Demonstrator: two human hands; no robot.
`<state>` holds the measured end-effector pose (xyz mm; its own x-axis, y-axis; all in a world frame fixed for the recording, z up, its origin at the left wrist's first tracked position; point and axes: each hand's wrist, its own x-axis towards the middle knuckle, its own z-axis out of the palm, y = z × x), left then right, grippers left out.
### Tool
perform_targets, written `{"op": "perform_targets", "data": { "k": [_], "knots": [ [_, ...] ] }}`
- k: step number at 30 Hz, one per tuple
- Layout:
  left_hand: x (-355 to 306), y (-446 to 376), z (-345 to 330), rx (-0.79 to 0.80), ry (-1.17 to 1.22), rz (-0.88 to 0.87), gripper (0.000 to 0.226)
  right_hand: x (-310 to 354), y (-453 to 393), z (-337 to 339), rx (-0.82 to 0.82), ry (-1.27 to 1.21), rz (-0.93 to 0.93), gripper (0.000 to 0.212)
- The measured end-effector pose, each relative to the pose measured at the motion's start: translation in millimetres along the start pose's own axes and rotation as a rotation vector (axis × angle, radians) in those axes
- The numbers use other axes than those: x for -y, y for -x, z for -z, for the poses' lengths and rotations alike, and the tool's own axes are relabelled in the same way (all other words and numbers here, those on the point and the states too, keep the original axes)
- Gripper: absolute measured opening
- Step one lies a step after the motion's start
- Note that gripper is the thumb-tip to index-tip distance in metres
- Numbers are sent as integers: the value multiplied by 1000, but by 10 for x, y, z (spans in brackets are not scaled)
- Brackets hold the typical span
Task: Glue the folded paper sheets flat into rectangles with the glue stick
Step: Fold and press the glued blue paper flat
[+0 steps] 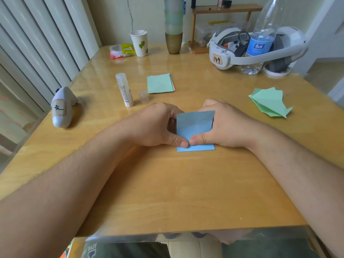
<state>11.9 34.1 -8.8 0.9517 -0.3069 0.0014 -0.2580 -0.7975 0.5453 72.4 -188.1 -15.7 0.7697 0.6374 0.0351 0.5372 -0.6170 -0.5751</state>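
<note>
**Two hands press a folded blue sheet at a wooden table**

Head camera: A person's left hand (158,125) and right hand (221,125) meet over a folded blue paper sheet (194,127) lying near the middle of a glossy wooden table (167,183). Each hand pinches the sheet from its own side, thumb on top and curled fingers at the edge, and the two thumb tips sit almost touching on the paper's near part. The far portion of the sheet is raised off the table between the hands, while its near edge lies flat on the wood.

Beyond the left hand lies the uncapped glue stick (124,90), flat on the table, with its clear cap (143,96) standing just beside it. Farther back rests a small stack of flat rectangles, green paper (160,83) on top (a red edge shows along its right side). Well off to the right lies a pile of folded green sheets (268,103), their corners fanned and lifted.

At the table's left edge sits a white controller (62,108). Along the far side stand a paper cup (139,43), a snack packet (121,50), a stack of tumblers (174,25), a white headset (256,49) and a plastic water bottle (260,45).
</note>
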Motion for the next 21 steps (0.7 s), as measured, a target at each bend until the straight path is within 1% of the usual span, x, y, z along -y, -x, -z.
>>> {"op": "perform_targets", "data": {
  "k": [4, 6, 8, 11, 12, 15, 18, 21],
  "knots": [
    [50, -10, -16, -1, 8, 16, 46, -52, 23, 76, 77, 42, -61, 59],
    [61, -15, -20, -1, 12, 15, 48, -61, 33, 82, 88, 43, -73, 61],
    [41, -14, -12, -2, 12, 10, 48, -60, 44, 73, 70, -2, -62, 55],
    [6, -5, 0, -4, 29, 10, 40, -44, 44, 49, 2, -143, 10, 34],
    [-1, -2, 2, -5, 40, 9, 38, -31, 36, 42, -18, -160, 26, 31],
    [-29, 1, -11, -8, 72, -2, 31, -10, 16, 5, -17, -70, 38, 34],
    [-30, -7, -33, -14, 76, -4, 33, -2, 18, -8, 1, -22, 20, 38],
    [11, 3, -29, -16, 71, -35, 29, -28, 20, 26, 9, -38, 25, 32]
  ]
}}
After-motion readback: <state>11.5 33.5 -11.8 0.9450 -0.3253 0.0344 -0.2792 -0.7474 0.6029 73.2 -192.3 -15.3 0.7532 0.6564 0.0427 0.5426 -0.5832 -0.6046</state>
